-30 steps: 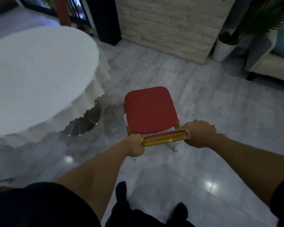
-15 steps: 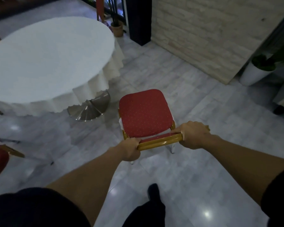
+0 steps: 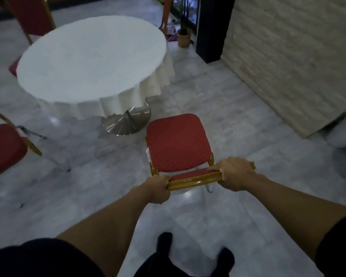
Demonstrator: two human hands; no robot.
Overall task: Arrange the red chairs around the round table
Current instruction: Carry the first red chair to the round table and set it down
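Observation:
A red chair with a dotted seat and gold frame stands in front of me, its seat pointing toward the round table, which wears a white cloth over a steel disc base. My left hand grips the left end of the chair's gold top rail. My right hand grips the right end. A second red chair sits at the left edge, apart from the table. A third red chair stands behind the table, far left.
A pale brick wall runs along the right, with a dark pillar at its far end. A small potted plant stands beyond the table and a white planter at the right edge. Grey tiled floor surrounds the table.
The view has swung left and back, so the whole table and two more red chairs show. The held chair stays in both hands, now nearer the table's base.

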